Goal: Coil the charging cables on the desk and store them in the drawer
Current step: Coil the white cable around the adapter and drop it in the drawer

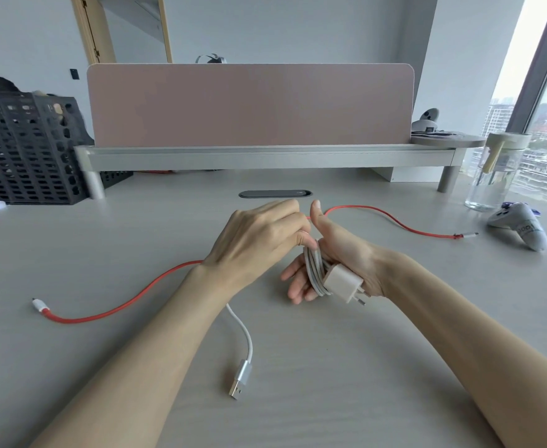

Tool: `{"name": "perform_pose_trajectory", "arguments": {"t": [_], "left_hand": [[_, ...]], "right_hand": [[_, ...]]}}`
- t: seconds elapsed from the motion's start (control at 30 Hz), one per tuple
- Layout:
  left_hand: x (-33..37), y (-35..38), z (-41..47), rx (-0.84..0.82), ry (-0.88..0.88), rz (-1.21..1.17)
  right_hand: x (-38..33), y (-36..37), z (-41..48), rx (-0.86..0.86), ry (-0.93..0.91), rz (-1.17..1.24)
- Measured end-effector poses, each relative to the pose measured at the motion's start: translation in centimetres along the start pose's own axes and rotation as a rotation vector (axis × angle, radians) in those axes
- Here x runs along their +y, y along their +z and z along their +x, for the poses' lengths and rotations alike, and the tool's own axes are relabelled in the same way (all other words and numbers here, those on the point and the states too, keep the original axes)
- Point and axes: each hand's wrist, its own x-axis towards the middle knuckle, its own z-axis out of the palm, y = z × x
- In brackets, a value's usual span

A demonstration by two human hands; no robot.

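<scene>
The step in hand is coiling the first cable, and storing has not begun. The right hand [343, 250] serves as the form for the coil. Its thumb points up and its fingers [293, 286] lie stretched out fairly straight, gripping nothing. Several turns of the white cable [314, 270] are wound round them, and the white charger [341, 282] sits against the heel of the palm with its prongs pointing away from the wrist. The left hand [259, 240] is just beside the right hand, on its thumb side. Its fingers [301, 236] are curled and pinch the white cable where it meets the top of the coil. The loose tail of that cable comes out from under the left forearm and ends in a USB plug [240, 379], which lies on the desk [330, 367] nearer the person than the right hand. A red cable [120, 305] lies uncoiled on the desk. It runs from well to the left of the right hand, behind it, and on to the far right. No drawer is in view. The next move likely calls for the left hand to carry the remaining slack round the right hand a few more times. It should keep light tension so the turns stay side by side, then secure the USB end before the coil is slipped off. The red cable is untouched, so the task seems less than half done.
</scene>
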Motion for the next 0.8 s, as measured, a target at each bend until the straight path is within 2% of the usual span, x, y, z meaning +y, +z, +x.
{"name": "perform_pose_trajectory", "arguments": {"t": [0.33, 0.4, 0.5, 0.63, 0.7, 0.8], "left_hand": [[-0.5, 1.7, -0.8, -0.017, -0.141, -0.158], [-0.5, 2.5, -0.8, -0.054, -0.268, -0.367], [-0.7, 3.3, -1.0, -0.201, -0.472, -0.695], [0.6, 2.9, -1.4, -0.342, -0.587, -0.984], [0.9, 3.1, -1.5, -0.376, -0.652, -0.820], [0.8, 3.5, -1.5, -0.459, -0.570, -0.546]], "right_hand": [[0.3, -0.4, -0.3, -0.158, -0.007, -0.088], [0.5, -0.6, -0.4, -0.197, -0.019, -0.087], [0.8, -0.4, -0.5, -0.287, -0.070, -0.033], [0.1, -0.1, -0.2, -0.235, -0.278, 0.282], [-0.2, -0.2, -0.2, -0.179, -0.348, 0.481], [-0.2, -0.3, -0.3, -0.034, -0.392, 0.704]]}}
